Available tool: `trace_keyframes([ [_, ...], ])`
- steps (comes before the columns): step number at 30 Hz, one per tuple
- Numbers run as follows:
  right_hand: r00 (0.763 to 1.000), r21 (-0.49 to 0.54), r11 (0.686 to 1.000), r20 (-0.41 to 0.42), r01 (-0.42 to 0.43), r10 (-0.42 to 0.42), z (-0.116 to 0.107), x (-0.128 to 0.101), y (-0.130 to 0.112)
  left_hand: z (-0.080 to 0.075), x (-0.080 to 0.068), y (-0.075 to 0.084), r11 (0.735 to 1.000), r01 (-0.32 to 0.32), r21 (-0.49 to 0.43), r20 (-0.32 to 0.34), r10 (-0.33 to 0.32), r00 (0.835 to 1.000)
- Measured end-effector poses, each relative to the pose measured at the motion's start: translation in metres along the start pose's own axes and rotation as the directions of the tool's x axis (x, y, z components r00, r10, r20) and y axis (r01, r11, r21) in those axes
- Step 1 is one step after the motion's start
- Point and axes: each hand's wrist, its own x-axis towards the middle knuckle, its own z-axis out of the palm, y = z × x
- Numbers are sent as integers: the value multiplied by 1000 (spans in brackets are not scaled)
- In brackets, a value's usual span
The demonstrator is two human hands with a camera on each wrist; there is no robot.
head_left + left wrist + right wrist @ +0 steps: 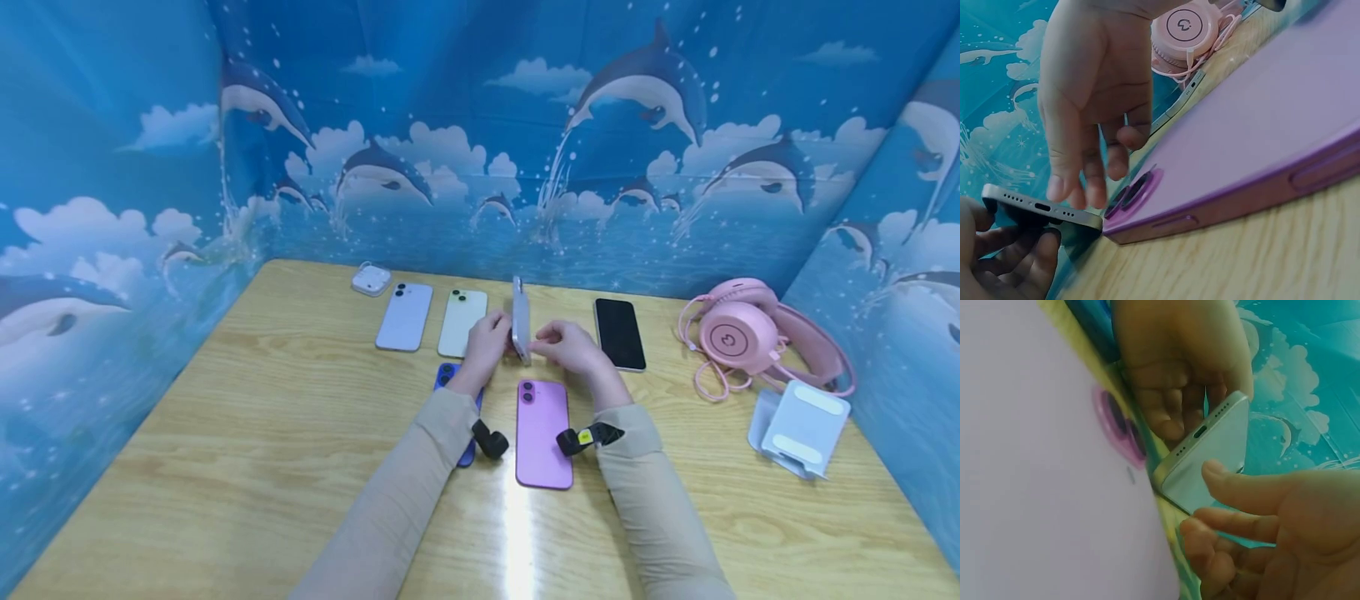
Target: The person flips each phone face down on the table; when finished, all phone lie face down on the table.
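While a silver phone [521, 320] is stood on edge near the middle of the bench [247, 433], just beyond a pink phone [542, 432], it is pinched by the left hand [487, 343] and right hand [564, 343], both grips clamped on it.

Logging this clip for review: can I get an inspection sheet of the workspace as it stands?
Surface: wooden table, glare streak near the front edge.
Job's things: silver phone held on edge, charging port visible in both wrist views.
Clutter: pink phone, blue phone partly under the left arm, lavender phone, pale green phone, black phone, white earbud case, white stand.
Grippers: left hand grips the silver phone; right hand touches it with thumb and fingertips.
Cables: pink cord coiled by the pink headphones.
Surroundings: dolphin backdrop on three sides.
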Motion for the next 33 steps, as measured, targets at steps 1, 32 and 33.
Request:
trace_keyframes([
  [1,1000,-13,1000,3,-12,12,0,0,0,0,0,0,1000,6,8,-4,-6,1000],
  [32,994,-167,981,40,-94,102,-18,-2,12,8,-1,-2,928,-33,371,60,12,998],
  [33,994,-166,982,40,-94,102,-18,-2,12,8,-1,-2,929,-28,369,55,8,998],
])
